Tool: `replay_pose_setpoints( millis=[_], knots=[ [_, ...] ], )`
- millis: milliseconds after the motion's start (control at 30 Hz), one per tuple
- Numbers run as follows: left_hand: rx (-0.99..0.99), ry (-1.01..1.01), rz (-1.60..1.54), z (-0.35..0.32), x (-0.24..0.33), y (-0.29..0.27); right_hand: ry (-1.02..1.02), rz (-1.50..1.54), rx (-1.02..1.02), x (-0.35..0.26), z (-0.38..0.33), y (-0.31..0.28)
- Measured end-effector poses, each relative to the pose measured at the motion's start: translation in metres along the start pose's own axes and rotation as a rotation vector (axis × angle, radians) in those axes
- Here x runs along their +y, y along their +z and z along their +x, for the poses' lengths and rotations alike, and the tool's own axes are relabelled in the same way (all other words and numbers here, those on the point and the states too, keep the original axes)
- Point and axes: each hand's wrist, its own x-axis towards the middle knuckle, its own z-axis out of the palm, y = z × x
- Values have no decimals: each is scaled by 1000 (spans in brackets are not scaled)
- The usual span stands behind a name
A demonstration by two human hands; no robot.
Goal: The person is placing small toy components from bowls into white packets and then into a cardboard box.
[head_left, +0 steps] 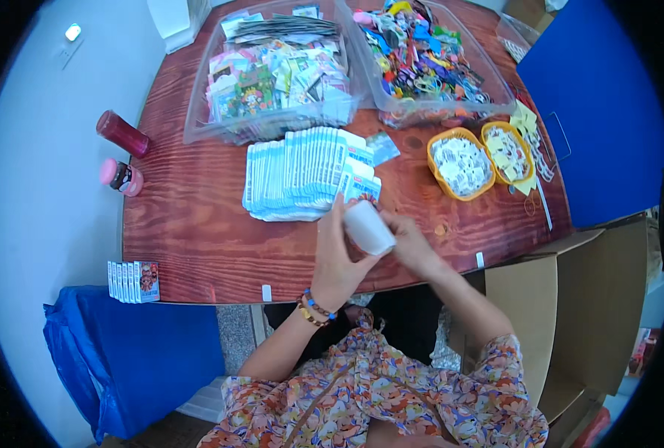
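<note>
My left hand (pixel 335 263) and my right hand (pixel 414 246) together hold a small white packet (pixel 368 228) just above the near edge of the wooden table (pixel 197 239). The left fingers wrap its left side and the right fingers grip its lower right corner. A beaded bracelet sits on my left wrist. Right behind the packet lies a wide fanned stack of light blue and white flat packets (pixel 302 173), with a few loose ones at its right end near my fingers.
Two clear plastic bins stand at the back, one with printed cards (pixel 272 75), one with colourful trinkets (pixel 421 60). Two yellow baskets (pixel 460 163) sit at right. A red bottle (pixel 123 133) and a pink-capped jar (pixel 120 176) stand at left. Small boxes (pixel 133 281) line the near-left edge. A cardboard box (pixel 556 299) is at my right.
</note>
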Motion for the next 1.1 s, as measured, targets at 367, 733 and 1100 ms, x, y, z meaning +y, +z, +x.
replay_pose_setpoints(
  millis=[367,733,1100],
  knots=[
    [41,-259,-249,-11,-32,-36,-526,-1666,-19,-113,259,-43],
    [54,-308,-334,-6,-41,-55,-567,-1264,-217,-110,299,-72],
    [94,-188,-138,9,-31,-43,-292,-467,-15,-153,202,-82]
  ],
)
